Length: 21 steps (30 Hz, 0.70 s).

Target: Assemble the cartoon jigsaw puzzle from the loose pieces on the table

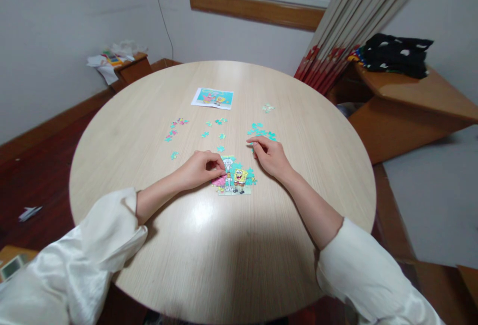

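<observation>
A partly joined jigsaw puzzle [239, 174] lies near the middle of the round table, showing a yellow square cartoon figure and a pale one on teal. My left hand [203, 169] rests at its left edge, fingertips pinched together over the pink part; whatever is between them is hidden. To the upper right of the puzzle, my right hand [272, 156] hovers over or touches a cluster of loose teal puzzle pieces [261, 130]. Its index finger is stretched out and the thumb sits below, with nothing visible held.
A printed reference picture [213, 98] lies farther back on the table [231, 245]. Loose pink and teal pieces [174, 131] are at left, several teal pieces [221, 136] in the middle, and pale pieces [268, 108] at back right. A wooden stand [421, 96] holds black cloth [398, 55].
</observation>
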Each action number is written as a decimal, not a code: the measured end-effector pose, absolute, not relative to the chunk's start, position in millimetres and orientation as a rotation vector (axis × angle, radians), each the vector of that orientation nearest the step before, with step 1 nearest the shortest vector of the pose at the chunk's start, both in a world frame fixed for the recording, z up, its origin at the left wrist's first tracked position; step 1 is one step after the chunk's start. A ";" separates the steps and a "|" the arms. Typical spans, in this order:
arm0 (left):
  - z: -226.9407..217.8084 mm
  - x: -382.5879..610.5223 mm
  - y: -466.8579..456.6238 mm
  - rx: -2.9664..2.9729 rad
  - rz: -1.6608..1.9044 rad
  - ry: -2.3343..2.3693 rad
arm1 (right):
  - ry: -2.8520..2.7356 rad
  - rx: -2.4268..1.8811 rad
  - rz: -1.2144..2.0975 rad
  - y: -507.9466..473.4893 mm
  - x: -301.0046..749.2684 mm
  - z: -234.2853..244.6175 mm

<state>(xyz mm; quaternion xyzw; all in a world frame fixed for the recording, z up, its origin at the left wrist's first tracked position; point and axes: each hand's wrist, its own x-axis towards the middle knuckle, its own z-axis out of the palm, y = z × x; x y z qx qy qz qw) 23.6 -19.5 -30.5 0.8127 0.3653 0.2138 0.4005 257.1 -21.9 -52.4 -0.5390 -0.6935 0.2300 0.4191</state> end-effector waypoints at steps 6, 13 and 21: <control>-29.9 23.4 -18.5 2.207 0.523 0.933 | -1.737 -1.348 0.575 -21.4 257.5 -53.3; -26.4 23.8 -18.4 2.269 0.452 1.013 | -1.741 -1.355 0.577 -21.6 257.3 -52.4; -29.5 22.8 -17.7 2.200 0.508 0.985 | -1.737 -1.358 0.581 -21.6 256.8 -52.1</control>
